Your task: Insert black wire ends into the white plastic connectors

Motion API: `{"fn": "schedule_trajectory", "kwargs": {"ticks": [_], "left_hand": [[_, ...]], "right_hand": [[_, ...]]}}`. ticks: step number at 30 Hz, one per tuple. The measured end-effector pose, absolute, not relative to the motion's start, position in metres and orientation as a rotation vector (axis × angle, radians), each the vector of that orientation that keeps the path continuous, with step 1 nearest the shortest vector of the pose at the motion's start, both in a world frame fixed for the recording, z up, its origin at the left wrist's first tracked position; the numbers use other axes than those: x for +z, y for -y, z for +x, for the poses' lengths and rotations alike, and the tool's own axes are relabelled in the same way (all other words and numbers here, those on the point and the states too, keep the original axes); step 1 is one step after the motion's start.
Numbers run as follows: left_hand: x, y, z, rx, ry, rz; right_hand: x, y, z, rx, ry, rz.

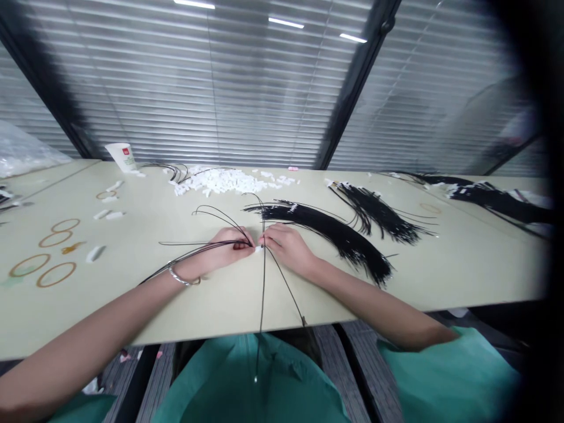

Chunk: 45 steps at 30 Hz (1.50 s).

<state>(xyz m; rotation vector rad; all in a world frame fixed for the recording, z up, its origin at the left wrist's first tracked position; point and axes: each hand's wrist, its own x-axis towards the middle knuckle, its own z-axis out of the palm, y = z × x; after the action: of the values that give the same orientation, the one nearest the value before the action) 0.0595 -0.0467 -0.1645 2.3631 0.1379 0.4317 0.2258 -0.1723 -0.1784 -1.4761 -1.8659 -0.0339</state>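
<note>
My left hand (229, 248) is closed at the middle of the table, fingers pinched around several thin black wires (185, 254) that fan out to the left over my wrist. A small white connector (258, 249) shows between my two hands, at the fingertips. My right hand (287, 245) is closed too, its thumb and fingers pinching a black wire (263, 294) beside the connector. That wire runs down past the table's front edge, and a second wire slants to the edge. Whether any wire end is inside the connector cannot be made out.
Behind my hands lies a heap of white connectors (215, 181). A thick bundle of black wires (339, 232) is near my right hand, with more bundles (383, 214) farther right. Rubber bands (56, 274) lie left; a paper cup (121, 157) leans at the back.
</note>
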Motion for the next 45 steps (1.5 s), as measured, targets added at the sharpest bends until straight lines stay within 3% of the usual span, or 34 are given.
{"fn": "schedule_trajectory", "kwargs": {"ticks": [11, 17, 23, 27, 33, 45], "left_hand": [[-0.161, 0.049, 0.057, 0.391, -0.188, 2.341], [-0.158, 0.051, 0.056, 0.357, -0.223, 2.332], [-0.161, 0.049, 0.057, 0.399, -0.167, 2.328], [-0.166, 0.047, 0.059, 0.445, -0.128, 2.338], [-0.167, 0.047, 0.060, 0.445, -0.122, 2.328], [-0.163, 0.048, 0.058, 0.401, -0.162, 2.330]], "right_hand": [[-0.148, 0.184, 0.240, 0.418, 1.585, -1.237], [-0.096, 0.216, 0.275, 0.772, 1.984, -1.123], [-0.138, 0.194, 0.288, -0.011, 1.908, -1.648], [-0.175, 0.172, 0.286, -0.263, 2.014, -1.842], [-0.178, 0.165, 0.281, -0.273, 2.020, -1.974], [-0.172, 0.169, 0.283, -0.154, 1.972, -1.848]]}}
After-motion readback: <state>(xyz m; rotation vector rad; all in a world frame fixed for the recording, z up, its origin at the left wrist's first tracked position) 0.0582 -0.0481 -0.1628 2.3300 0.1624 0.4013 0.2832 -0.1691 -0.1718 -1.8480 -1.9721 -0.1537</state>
